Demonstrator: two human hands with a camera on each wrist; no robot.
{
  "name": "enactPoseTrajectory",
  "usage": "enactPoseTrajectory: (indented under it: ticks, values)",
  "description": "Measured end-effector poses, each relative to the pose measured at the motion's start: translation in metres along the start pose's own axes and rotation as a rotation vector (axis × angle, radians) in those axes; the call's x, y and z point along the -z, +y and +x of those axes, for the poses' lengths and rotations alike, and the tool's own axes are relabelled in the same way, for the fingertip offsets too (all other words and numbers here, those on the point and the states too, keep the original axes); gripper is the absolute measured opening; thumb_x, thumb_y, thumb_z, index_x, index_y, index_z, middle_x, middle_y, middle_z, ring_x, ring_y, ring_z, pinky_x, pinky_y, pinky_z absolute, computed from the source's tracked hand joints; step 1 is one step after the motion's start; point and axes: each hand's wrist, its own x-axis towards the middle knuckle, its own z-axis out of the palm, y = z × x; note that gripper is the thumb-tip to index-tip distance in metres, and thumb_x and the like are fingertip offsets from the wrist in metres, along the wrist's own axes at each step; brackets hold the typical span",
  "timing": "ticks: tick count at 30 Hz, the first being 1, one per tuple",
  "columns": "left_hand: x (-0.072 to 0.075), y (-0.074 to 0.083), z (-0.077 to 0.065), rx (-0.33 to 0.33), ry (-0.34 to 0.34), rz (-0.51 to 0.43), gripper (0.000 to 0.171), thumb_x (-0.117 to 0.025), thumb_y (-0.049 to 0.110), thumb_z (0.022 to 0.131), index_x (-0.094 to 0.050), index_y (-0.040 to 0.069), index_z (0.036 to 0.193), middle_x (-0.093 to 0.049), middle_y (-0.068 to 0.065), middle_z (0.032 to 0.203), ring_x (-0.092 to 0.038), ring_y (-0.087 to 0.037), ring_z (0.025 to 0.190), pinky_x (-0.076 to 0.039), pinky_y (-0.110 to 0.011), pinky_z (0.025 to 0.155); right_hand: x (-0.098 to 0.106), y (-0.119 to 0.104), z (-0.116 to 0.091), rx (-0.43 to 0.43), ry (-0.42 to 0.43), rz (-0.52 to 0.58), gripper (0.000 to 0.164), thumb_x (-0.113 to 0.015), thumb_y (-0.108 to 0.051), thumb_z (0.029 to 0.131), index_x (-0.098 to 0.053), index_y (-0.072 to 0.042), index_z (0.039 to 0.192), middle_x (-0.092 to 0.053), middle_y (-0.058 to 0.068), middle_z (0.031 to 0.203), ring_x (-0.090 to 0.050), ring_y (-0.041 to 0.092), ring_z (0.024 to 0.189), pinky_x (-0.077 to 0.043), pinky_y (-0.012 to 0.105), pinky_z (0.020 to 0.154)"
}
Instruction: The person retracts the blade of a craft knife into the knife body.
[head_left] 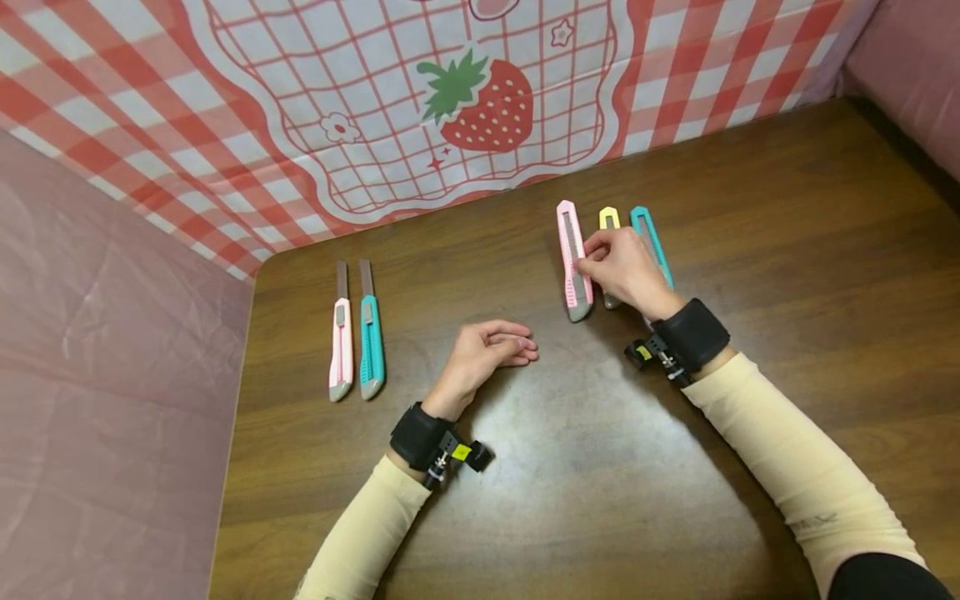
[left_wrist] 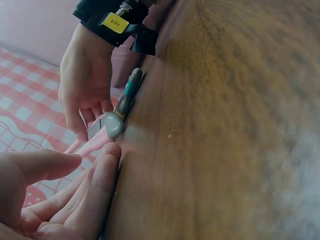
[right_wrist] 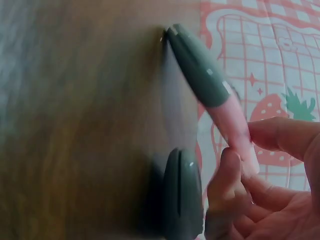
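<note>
Head view. Landmark: pink cutter [head_left: 574, 260], lying on the dark wooden worktop [head_left: 787, 250] with its grey butt end toward the person. Right hand [head_left: 622, 268] pinches it at mid-body with thumb and fingertips. Just right of the pink cutter: yellow cutter [head_left: 609, 219], largely covered by the hand; beyond that, teal cutter [head_left: 649, 237]. Well to the left of the pink cutter: a second pair, pink-and-white cutter [head_left: 341, 346] and teal cutter with blade out [head_left: 371, 337], both showing extended blades. Left hand [head_left: 487, 348] rests on the worktop between the two groups, fingers loosely curled, holding nothing. Strawberry-print cloth [head_left: 480, 100] hangs behind.

Left wrist view. Left hand [left_wrist: 60, 195] relaxed in the foreground; pink cutter [left_wrist: 102, 132] seen end-on, its grey butt raised slightly off the worktop, right hand [left_wrist: 85, 85] over it. Shows the lift, which the head view hides.

Right wrist view. Pink cutter [right_wrist: 215, 95] tilted up, pinched by fingertips [right_wrist: 280, 137]; a second grey butt end [right_wrist: 180, 195] lies flat just beside. Shows how light the grip is.

Risks, judged: the light fingertip pinch could let the tilted pink cutter slip and knock the yellow one beside it; fingers sliding along the body could shift the slider. The exposed blades left of the pink cutter endanger the idle left hand if it sweeps that way.
</note>
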Motion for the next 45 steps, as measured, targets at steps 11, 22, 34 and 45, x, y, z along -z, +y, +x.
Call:
enactPoseTrajectory:
  ticks: [11, 22, 34, 45]
  values:
    - [0.005, -0.001, -0.002, -0.012, 0.021, -0.004, 0.021, -0.057, -0.003, 0.087, -0.061, -0.009, 0.107, -0.066, -0.030, 0.096, -0.070, -0.023, 0.080, -0.059, -0.035, 0.079, 0.002, 0.002, 0.007, 0.002, 0.022, -0.069, 0.022, -0.070, -0.020, 0.078, -0.068, 0.000, 0.086, -0.070, 0.018, 0.082, -0.057, 0.007, 0.064, -0.042, 0.018, 0.056]
    - [0.009, 0.000, -0.004, -0.024, 0.037, -0.010, 0.021, -0.057, -0.002, 0.086, -0.061, -0.008, 0.106, -0.068, -0.026, 0.093, -0.070, -0.023, 0.080, -0.059, -0.035, 0.078, -0.002, -0.005, 0.011, 0.004, -0.004, -0.208, 0.019, -0.067, -0.023, 0.079, -0.069, -0.006, 0.087, -0.071, 0.012, 0.079, -0.064, 0.021, 0.069, -0.043, 0.027, 0.053]
    - [0.011, 0.000, -0.004, -0.017, 0.041, -0.007, 0.021, -0.057, -0.002, 0.087, -0.061, -0.009, 0.106, -0.067, -0.028, 0.095, -0.070, -0.023, 0.081, -0.059, -0.035, 0.080, -0.005, -0.006, 0.013, 0.008, -0.034, -0.221, 0.014, -0.066, -0.020, 0.078, -0.069, -0.007, 0.083, -0.069, 0.011, 0.076, -0.061, 0.021, 0.066, -0.042, 0.026, 0.050]
    - [0.036, 0.035, -0.008, -0.134, 0.069, 0.295, 0.024, -0.057, 0.003, 0.087, -0.061, -0.006, 0.109, -0.069, -0.022, 0.096, -0.069, -0.030, 0.083, -0.060, -0.037, 0.075, 0.006, 0.000, 0.004, 0.036, 0.031, -0.177, 0.016, -0.060, -0.021, 0.083, -0.068, -0.007, 0.082, -0.067, 0.009, 0.069, -0.055, 0.015, 0.061, -0.037, 0.027, 0.052]
